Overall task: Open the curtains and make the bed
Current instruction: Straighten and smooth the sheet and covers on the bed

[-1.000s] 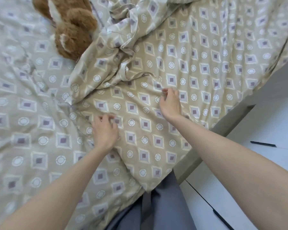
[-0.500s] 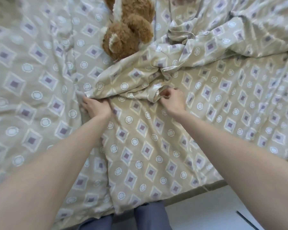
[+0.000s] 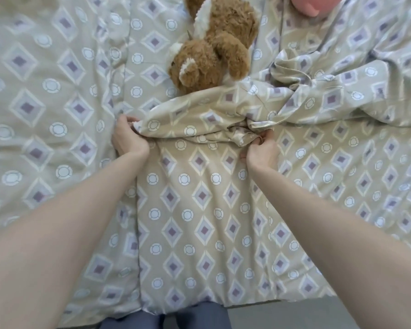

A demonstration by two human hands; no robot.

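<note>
Covering most of the view, the bed (image 3: 45, 138) wears a diamond-patterned sheet; its matching duvet (image 3: 199, 210) lies folded back in a bunched ridge across the middle, probably gathered so it can be drawn flat toward the head; a brown plush toy (image 3: 211, 51) rests just beyond that ridge; the left hand (image 3: 128, 138) pinches the duvet's corner in a closed grip; the right hand (image 3: 262, 153) clutches its crumpled edge likewise.
</note>
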